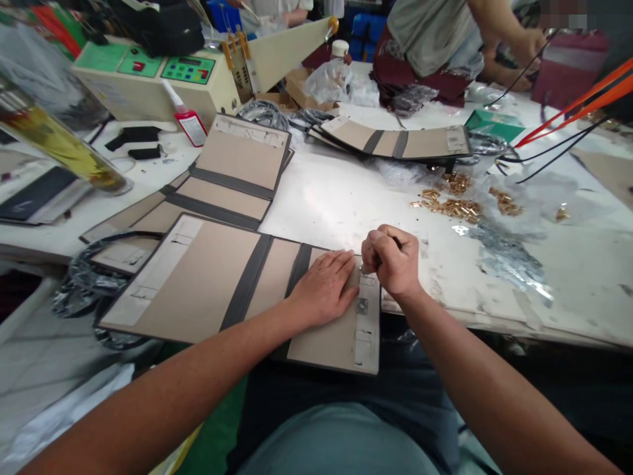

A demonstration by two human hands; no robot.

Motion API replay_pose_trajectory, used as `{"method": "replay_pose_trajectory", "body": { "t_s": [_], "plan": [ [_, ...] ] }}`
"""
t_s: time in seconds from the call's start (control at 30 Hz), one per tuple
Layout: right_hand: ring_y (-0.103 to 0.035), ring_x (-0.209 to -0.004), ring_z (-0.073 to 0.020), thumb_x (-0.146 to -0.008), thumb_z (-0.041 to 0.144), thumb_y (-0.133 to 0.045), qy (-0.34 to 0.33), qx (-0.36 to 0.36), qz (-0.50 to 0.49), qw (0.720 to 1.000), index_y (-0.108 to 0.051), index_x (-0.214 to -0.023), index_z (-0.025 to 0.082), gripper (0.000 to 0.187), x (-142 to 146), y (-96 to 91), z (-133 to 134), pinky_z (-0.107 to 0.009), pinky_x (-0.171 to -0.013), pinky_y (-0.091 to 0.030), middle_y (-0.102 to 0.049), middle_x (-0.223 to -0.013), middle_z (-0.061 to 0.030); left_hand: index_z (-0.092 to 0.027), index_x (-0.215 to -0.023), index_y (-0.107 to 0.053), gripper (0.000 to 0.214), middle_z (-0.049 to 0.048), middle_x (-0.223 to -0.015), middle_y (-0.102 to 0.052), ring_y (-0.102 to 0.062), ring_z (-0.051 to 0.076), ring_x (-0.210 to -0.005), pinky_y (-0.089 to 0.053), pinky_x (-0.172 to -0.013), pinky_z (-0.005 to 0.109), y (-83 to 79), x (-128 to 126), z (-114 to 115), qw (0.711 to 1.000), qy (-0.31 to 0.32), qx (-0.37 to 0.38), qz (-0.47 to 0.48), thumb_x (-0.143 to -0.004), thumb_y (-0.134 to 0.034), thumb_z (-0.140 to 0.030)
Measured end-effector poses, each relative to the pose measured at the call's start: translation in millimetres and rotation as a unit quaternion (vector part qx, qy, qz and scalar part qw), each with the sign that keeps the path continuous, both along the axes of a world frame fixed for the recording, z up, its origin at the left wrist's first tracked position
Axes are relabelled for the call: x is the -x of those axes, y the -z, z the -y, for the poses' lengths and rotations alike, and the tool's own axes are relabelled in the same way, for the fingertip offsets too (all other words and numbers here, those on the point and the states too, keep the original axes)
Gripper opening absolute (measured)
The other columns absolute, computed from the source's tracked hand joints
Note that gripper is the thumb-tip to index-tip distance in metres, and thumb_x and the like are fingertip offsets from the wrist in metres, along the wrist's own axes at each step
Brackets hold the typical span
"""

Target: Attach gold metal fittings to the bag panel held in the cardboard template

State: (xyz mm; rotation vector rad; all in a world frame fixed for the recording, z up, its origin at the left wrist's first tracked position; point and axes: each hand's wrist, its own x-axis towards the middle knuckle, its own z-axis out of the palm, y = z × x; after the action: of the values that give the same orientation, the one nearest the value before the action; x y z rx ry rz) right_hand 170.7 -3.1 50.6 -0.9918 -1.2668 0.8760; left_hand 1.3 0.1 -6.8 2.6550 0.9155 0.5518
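A folder cover (pixel 208 277) of tan board with dark spine strips lies unfolded, inner side up, over the table's front edge. My left hand (pixel 324 287) is spread flat on its right panel, fingers pointing toward the far right corner. Beside those fingertips, my right hand (pixel 393 258) is closed in a fist around a small tool, mostly hidden; a metal tip (pixel 364 269) shows below the fist at the cover's right edge strip. A small metal plate (pixel 362 306) sits on that strip. More unfolded covers (pixel 242 152) are stacked to the left.
Behind are another pile of covers (pixel 395 137), a beige machine (pixel 163 79) and a red glue bottle (pixel 188 119). Small gold-coloured metal pieces (pixel 457 208) lie right, near plastic bags. A yellow-liquid bottle (pixel 64 145) stands left. A co-worker's arm (pixel 504 30) is at far right.
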Motion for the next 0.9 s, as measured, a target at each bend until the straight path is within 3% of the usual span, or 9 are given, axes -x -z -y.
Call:
{"method": "replay_pose_trajectory", "body": {
  "t_s": [0.1, 0.2, 0.3, 0.37, 0.43, 0.53, 0.67, 0.9],
  "plan": [
    [-0.041, -0.044, -0.0107, -0.097, 0.032, -0.062, -0.008, 0.008, 0.037, 0.999, -0.046, -0.057, 0.022, 0.044, 1.9, -3.6, 2.7, -0.029, -0.046, -0.033, -0.047, -0.048, 0.0028, -0.007, -0.150, -0.050, 0.055, 0.0196, -0.158, -0.050, -0.041, 0.030, -0.152, -0.028, -0.132, 0.049, -4.0, 2.4, 1.1, 1.000, 0.007, 0.002, 0.027, -0.105, -0.052, -0.037],
    [-0.042, -0.044, -0.0108, -0.097, 0.032, -0.061, 0.001, 0.008, 0.049, 0.999, -0.047, -0.056, 0.022, 0.044, 2.4, -6.8, 4.2, -0.029, -0.047, -0.033, -0.048, -0.047, 0.0024, -0.005, -0.148, -0.052, 0.053, 0.0203, -0.157, -0.051, -0.042, 0.031, -0.150, -0.032, -0.130, 0.048, -11.3, 13.0, 16.0, 0.999, 0.003, -0.010, 0.046, -0.104, -0.053, -0.033],
    [-0.041, -0.044, -0.0105, -0.097, 0.033, -0.062, 0.010, 0.012, 0.057, 0.998, -0.047, -0.056, 0.021, 0.045, 2.1, -7.2, 3.5, -0.028, -0.047, -0.032, -0.049, -0.047, 0.0022, -0.010, -0.152, -0.050, 0.069, 0.0184, -0.159, -0.049, -0.041, 0.033, -0.149, -0.031, -0.129, 0.051, -14.2, 30.0, 45.4, 0.999, 0.032, -0.021, 0.034, -0.100, -0.060, -0.053],
    [-0.041, -0.043, -0.0102, -0.096, 0.034, -0.063, 0.008, 0.015, 0.053, 0.998, -0.046, -0.056, 0.021, 0.045, 2.3, -6.8, 2.3, -0.027, -0.047, -0.032, -0.049, -0.046, 0.0024, -0.013, -0.159, -0.043, 0.093, 0.0171, -0.165, -0.042, -0.035, 0.035, -0.153, -0.021, -0.132, 0.055, -11.8, 40.0, 65.9, 0.998, 0.068, -0.018, -0.003, -0.091, -0.065, -0.073],
    [-0.041, -0.042, -0.0100, -0.097, 0.035, -0.063, 0.004, 0.014, 0.044, 0.999, -0.047, -0.057, 0.021, 0.046, 3.2, -7.0, 0.9, -0.027, -0.046, -0.031, -0.050, -0.046, 0.0025, -0.014, -0.163, -0.035, 0.112, 0.0158, -0.171, -0.033, -0.026, 0.036, -0.158, -0.010, -0.134, 0.058, -8.0, 45.1, 81.1, 0.994, 0.090, -0.015, -0.052, -0.081, -0.070, -0.082],
    [-0.041, -0.041, -0.0099, -0.097, 0.034, -0.064, 0.005, 0.012, 0.035, 0.999, -0.047, -0.056, 0.020, 0.046, 4.7, -8.6, 0.3, -0.026, -0.045, -0.030, -0.050, -0.046, 0.0025, -0.017, -0.166, -0.030, 0.111, 0.0147, -0.175, -0.024, -0.019, 0.036, -0.162, -0.002, -0.134, 0.058, -5.6, 43.6, 90.2, 0.990, 0.089, -0.017, -0.104, -0.081, -0.078, -0.069],
    [-0.041, -0.039, -0.0107, -0.096, 0.035, -0.066, 0.009, 0.017, -0.017, 1.000, -0.048, -0.058, 0.021, 0.045, 3.1, -9.2, 10.0, -0.027, -0.041, -0.028, -0.049, -0.046, 0.0024, -0.020, -0.166, -0.031, 0.100, 0.0153, -0.174, -0.025, -0.019, 0.035, -0.162, -0.001, -0.133, 0.058, -10.4, 37.3, 88.0, 0.989, 0.084, -0.006, -0.120, -0.083, -0.078, -0.050],
    [-0.040, -0.041, -0.0100, -0.096, 0.037, -0.069, -0.005, 0.054, -0.125, 0.991, -0.050, -0.061, 0.020, 0.043, -8.5, -0.7, 47.1, -0.025, -0.041, -0.031, -0.045, -0.050, 0.0032, -0.018, -0.167, -0.030, 0.110, 0.0138, -0.175, -0.024, -0.018, 0.034, -0.161, 0.000, -0.134, 0.057, -13.8, 34.3, 81.6, 0.989, 0.081, 0.003, -0.127, -0.077, -0.082, -0.054]
  ]
}}
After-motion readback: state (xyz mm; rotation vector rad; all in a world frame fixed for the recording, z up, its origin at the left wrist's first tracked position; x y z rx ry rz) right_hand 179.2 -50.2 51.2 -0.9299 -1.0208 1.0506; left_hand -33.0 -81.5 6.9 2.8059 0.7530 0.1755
